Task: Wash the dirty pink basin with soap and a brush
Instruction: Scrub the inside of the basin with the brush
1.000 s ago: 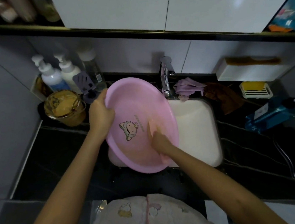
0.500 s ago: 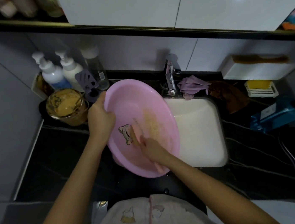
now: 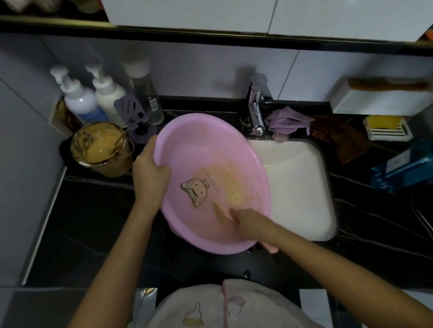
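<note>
Mid-scrub, I reckon: left hand has its grip clamped on the pink basin rim, right hand grasps a blurry brush, yellowish smear not off yet, rinse left.

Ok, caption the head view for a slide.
Left hand grips the tilted pink basin at the sink; right hand rubs its smeared inside.

Dim lighting. Black marble-effect countertop with pale veining, set with a white rectangular sink. Chrome tap at the back edge. Grey tiled walls left and behind. Glossy white cabinet doors overhead, reflecting light, with a dark ledge beneath.
</note>
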Demonstrator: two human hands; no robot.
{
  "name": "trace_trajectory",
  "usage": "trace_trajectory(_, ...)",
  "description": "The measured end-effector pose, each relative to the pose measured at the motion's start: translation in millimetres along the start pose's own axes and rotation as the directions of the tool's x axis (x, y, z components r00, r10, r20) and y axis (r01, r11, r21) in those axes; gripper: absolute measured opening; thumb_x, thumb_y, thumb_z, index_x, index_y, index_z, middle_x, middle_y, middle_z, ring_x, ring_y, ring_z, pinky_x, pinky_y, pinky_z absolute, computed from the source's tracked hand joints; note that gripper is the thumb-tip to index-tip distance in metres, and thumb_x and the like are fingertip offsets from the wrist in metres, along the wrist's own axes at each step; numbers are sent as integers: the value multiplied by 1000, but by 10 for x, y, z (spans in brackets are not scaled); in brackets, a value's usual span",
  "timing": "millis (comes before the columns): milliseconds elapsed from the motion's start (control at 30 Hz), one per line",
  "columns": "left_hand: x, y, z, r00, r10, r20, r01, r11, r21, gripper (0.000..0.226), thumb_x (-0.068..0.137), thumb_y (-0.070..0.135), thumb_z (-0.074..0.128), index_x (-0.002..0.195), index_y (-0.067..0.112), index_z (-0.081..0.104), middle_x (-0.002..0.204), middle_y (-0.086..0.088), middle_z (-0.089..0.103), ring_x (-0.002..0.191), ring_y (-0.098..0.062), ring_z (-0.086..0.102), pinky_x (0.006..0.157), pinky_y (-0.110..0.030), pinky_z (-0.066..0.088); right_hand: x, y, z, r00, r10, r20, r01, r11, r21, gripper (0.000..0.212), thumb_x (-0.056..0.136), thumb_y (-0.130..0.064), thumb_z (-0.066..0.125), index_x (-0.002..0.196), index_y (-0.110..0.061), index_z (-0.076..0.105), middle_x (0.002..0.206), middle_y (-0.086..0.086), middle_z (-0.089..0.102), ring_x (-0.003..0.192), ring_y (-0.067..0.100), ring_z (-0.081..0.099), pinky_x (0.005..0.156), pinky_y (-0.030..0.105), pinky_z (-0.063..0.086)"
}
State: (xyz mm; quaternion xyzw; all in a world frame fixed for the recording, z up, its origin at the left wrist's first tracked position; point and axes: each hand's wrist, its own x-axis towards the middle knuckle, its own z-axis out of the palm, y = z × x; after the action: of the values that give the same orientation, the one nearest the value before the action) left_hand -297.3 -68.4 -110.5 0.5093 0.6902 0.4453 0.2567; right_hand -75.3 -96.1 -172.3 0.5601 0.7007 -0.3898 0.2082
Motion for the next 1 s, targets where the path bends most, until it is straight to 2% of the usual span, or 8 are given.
trace_trajectory(100, -22, 11, 30, 1000, 3, -1, -3, 1000, -16, 66, 73, -14, 46, 131, 19, 53, 109, -3, 64, 97, -16, 60, 73, -17, 46, 236, 81, -163, 980, 137, -143, -132, 990, 45, 42, 101, -17, 27, 140, -3, 29, 119, 19, 59, 95, 29, 59, 73, 32, 46)
trace_trajectory(200, -47, 17, 46, 1000, -9, -11, 9, 1000, -21, 67, 73, -13, 47, 130, 21, 53, 107, 0, 63, 96, -14, 59, 70, -14, 44, 393, -265, -207, 971, 56, -231, -22, 989, 146, 50, 100, -14, 27, 148, -3, 15, 119, 24, 58, 100, 34, 59, 69, 34, 41)
trace_trajectory(333, -20, -75, 14, 1000, -19, -6, 19, 1000, -18, 69, 70, -12, 47, 130, 21, 54, 109, -2, 65, 97, -18, 61, 74, -25, 51, 79, -349, -27, 986, -163, -43, 165, 986, 35, 40, 101, -19, 26, 138, -4, 34, 97, 16, 58, 80, 24, 54, 67, 30, 39)
trace_trajectory(433, -31, -122, 15, 1000, -23, 5, 23, 999, -41, 67, 72, -12, 47, 131, 20, 53, 111, -3, 64, 100, -18, 61, 80, -33, 53, 143, 20, -79, 996, 73, -53, -74, 997, -21, 38, 102, -26, 27, 122, -4, 51, 101, 11, 62, 82, 24, 60, 73, 31, 49)
trace_trajectory(567, -60, -92, 28, 1000, -22, -13, 21, 998, -60, 67, 72, -14, 45, 131, 18, 53, 111, -1, 63, 100, -15, 59, 79, -24, 48, 390, -146, -190, 973, 113, -199, -94, 990, 101, 40, 100, -15, 29, 137, -1, 34, 108, 17, 60, 78, 24, 55, 58, 27, 41)
trace_trajectory(700, -56, -127, -6, 1000, -23, -9, 22, 997, -70, 70, 69, -15, 44, 130, 18, 53, 111, -3, 64, 101, -17, 60, 81, -27, 49, 107, -369, 62, 993, -106, -54, 110, 990, 85, 44, 100, -16, 29, 143, -6, 26, 90, 13, 59, 72, 23, 56, 64, 33, 49)
trace_trajectory(833, -54, -179, 3, 999, -48, 0, 48, 996, -75, 68, 72, -14, 47, 131, 20, 53, 111, -2, 64, 100, -16, 60, 78, -24, 50, 229, -92, -28, 980, 195, -36, -193, 981, 34, 33, 101, -19, 34, 127, -4, 46, 97, 7, 62, 78, 19, 60, 67, 24, 43)
trace_trajectory(1000, -56, -185, -14, 998, -57, -13, 56, 995, -79, 70, 69, -13, 46, 130, 21, 53, 108, -1, 65, 98, -16, 60, 79, -28, 51, 517, -599, -235, 976, 110, -188, -68, 974, 216, 55, 97, -6, 36, 147, 1, 13, 123, 25, 55, 95, 35, 61, 62, 33, 45)
